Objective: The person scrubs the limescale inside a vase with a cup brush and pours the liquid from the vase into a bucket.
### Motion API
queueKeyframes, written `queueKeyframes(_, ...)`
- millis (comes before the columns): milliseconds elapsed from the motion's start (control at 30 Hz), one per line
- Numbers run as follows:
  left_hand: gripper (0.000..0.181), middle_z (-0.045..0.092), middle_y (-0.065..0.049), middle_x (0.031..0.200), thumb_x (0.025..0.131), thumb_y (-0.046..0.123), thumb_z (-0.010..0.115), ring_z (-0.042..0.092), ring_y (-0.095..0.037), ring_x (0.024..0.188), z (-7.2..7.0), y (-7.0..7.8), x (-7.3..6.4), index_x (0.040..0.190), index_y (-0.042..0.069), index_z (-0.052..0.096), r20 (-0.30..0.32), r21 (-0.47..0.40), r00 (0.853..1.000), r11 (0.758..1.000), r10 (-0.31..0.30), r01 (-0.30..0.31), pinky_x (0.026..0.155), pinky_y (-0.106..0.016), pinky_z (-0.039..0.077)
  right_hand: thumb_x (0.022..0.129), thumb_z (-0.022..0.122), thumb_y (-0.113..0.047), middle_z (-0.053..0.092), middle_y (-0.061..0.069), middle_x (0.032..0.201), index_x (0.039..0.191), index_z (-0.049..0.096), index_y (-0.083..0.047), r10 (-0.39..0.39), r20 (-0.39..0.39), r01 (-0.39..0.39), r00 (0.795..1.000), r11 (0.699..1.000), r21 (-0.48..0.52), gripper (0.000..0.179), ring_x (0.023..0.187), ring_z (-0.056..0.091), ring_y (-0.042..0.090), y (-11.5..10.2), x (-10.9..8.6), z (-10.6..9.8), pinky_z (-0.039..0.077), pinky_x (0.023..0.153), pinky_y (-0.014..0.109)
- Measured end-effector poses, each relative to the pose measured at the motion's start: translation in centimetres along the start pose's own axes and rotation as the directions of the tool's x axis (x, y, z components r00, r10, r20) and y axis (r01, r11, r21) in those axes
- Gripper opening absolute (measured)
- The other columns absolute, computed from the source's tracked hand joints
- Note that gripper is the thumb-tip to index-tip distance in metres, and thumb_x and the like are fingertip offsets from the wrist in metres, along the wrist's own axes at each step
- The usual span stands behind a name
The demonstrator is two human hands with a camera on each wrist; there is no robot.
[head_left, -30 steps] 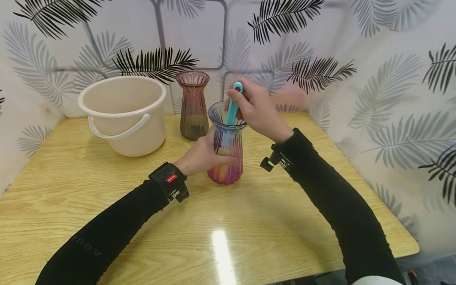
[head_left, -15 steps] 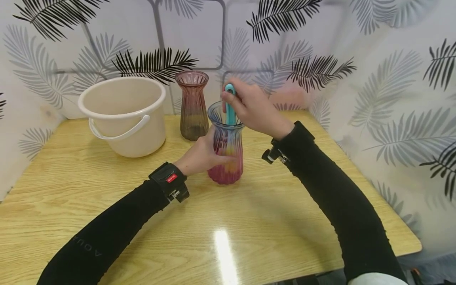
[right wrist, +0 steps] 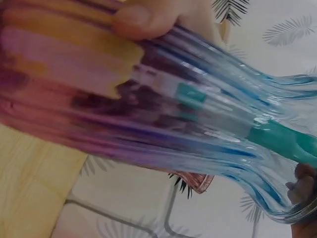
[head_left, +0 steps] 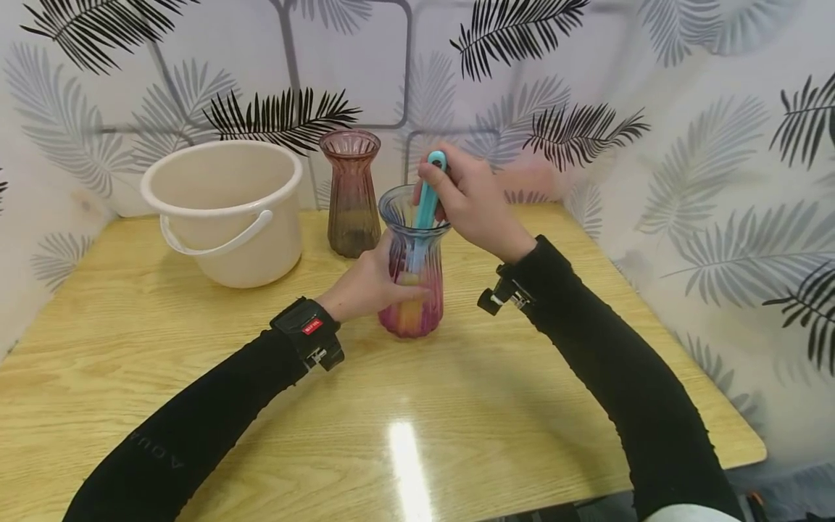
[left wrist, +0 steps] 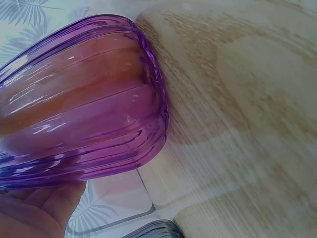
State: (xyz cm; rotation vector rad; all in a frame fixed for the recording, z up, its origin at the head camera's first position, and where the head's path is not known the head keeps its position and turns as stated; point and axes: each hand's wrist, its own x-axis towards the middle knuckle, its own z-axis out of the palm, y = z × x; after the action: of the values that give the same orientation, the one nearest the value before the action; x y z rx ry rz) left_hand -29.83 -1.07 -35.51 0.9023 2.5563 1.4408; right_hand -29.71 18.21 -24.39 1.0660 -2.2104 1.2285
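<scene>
across the head view spreads a wood-grain table point(head_left: 489, 435), the broadest thing in sight. on it, between nine and ten o'clock from the held vase, stands a cream bucket point(head_left: 261, 254). next in size comes the held vase itself point(head_left: 432, 268), blue above and purple below, upright around the table's middle. the pink-and-grey vase point(head_left: 354, 196) stands behind it, between ten and eleven o'clock, touched by neither hand.

smaller still, the left hand point(head_left: 368, 283) grips the held vase from about eight o'clock, thumb laid across the front. the right hand point(head_left: 476, 199), between one and two o'clock, has fingers and thumb wrapped round a turquoise-handled brush point(head_left: 428, 199) that runs down through the mouth. smallest is its yellow head point(head_left: 409, 313), seen through the glass.

i judge the work inside this vase to be midway: the brush is in, its head well down, and drawing it out is left. whether the other vase has had its turn i cannot tell.

half a second earlier the brush stood nearly plumb; now its top leans towards one o'clock, the right hand sits slightly nearer three, and the head shows lower, towards seven. the rest looks unchanged.
</scene>
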Motion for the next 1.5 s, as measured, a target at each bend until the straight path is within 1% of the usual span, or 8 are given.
queueKeyframes(233,0.116,0.062,-0.001,0.128,0.077,0.049,0.086,0.064,-0.014,0.110,0.2,-0.3,-0.1,0.159,0.025,0.007,-0.002,-0.002,1.000,1.000,0.010,-0.010,0.091,-0.035,0.053,0.106,0.050,-0.010,0.064,0.003,0.079,0.098,0.056,-0.003,-0.191,0.022,0.192,0.981,0.973,-0.127,0.012,0.057,0.050,0.012,-0.2,0.1,0.9,0.042,0.057,0.024)
queueKeyframes(367,0.115,0.062,-0.002,0.130,0.078,0.048,0.086,0.064,-0.014,0.113,0.2,-0.2,-0.1,0.158,0.026,0.007,0.006,-0.004,1.000,1.000,0.008,-0.008,0.093,-0.036,0.053,0.106,0.050,-0.012,0.062,0.002,0.080,0.096,0.055,-0.004,-0.209,0.090,0.223,0.974,0.955,-0.198,0.014,0.059,0.046,0.008,-0.9,0.4,1.0,0.037,0.059,0.025)
queueKeyframes(600,0.112,0.062,-0.002,0.129,0.077,0.049,0.085,0.064,-0.014,0.114,0.3,0.0,0.1,0.157,0.023,0.011,0.015,0.001,1.000,1.000,0.010,-0.010,0.094,-0.036,0.053,0.108,0.046,-0.015,0.062,0.002,0.077,0.094,0.055,-0.004,-0.133,0.144,0.156,0.981,0.974,-0.166,0.020,0.060,0.047,0.011,-1.7,0.5,0.5,0.037,0.059,0.026)
queueKeyframes(867,0.110,0.062,-0.002,0.128,0.077,0.047,0.087,0.064,-0.015,0.113,0.2,-0.1,0.1,0.156,0.023,0.014,0.009,0.015,1.000,1.000,0.005,-0.005,0.096,-0.036,0.052,0.108,0.046,-0.028,0.066,-0.001,0.080,0.099,0.058,-0.009,0.042,0.061,-0.040,0.997,0.999,-0.028,0.024,0.058,0.054,0.019,-1.2,-0.3,-0.2,0.047,0.057,0.032)
queueKeyframes(1000,0.113,0.062,-0.002,0.128,0.077,0.048,0.086,0.063,-0.015,0.113,0.1,-0.2,0.0,0.157,0.025,0.011,0.011,0.004,1.000,1.000,-0.004,0.004,0.095,-0.036,0.052,0.108,0.047,-0.029,0.069,-0.002,0.084,0.100,0.058,-0.010,0.064,0.012,-0.064,0.998,0.998,-0.017,0.024,0.060,0.057,0.021,-0.8,-0.5,-0.1,0.051,0.058,0.035)
queueKeyframes(1133,0.116,0.061,-0.002,0.131,0.077,0.050,0.086,0.063,-0.014,0.115,0.1,-0.3,-0.1,0.159,0.025,0.007,0.011,0.005,1.000,1.000,-0.001,0.001,0.097,-0.036,0.051,0.107,0.048,-0.021,0.068,0.001,0.083,0.099,0.058,-0.005,-0.015,-0.014,0.014,1.000,1.000,-0.024,0.020,0.058,0.056,0.020,-0.6,-0.6,0.4,0.050,0.058,0.030)
queueKeyframes(1300,0.117,0.063,0.000,0.127,0.076,0.050,0.086,0.064,-0.013,0.110,0.1,-0.4,-0.1,0.159,0.023,0.008,0.009,0.010,1.000,1.000,0.003,-0.003,0.090,-0.034,0.053,0.106,0.050,-0.014,0.062,0.003,0.077,0.096,0.056,-0.004,-0.156,0.007,0.155,0.988,0.979,-0.135,0.016,0.058,0.050,0.011,-0.9,-0.3,0.9,0.043,0.058,0.026)
queueKeyframes(1500,0.112,0.064,-0.002,0.126,0.078,0.046,0.086,0.065,-0.013,0.111,0.0,-0.4,-0.2,0.157,0.022,0.011,0.018,-0.001,1.000,1.000,0.013,-0.013,0.090,-0.034,0.054,0.107,0.049,-0.015,0.060,0.003,0.079,0.096,0.055,-0.005,-0.181,0.088,0.199,0.979,0.942,-0.272,0.016,0.060,0.046,0.010,-1.9,0.0,1.1,0.037,0.060,0.026)
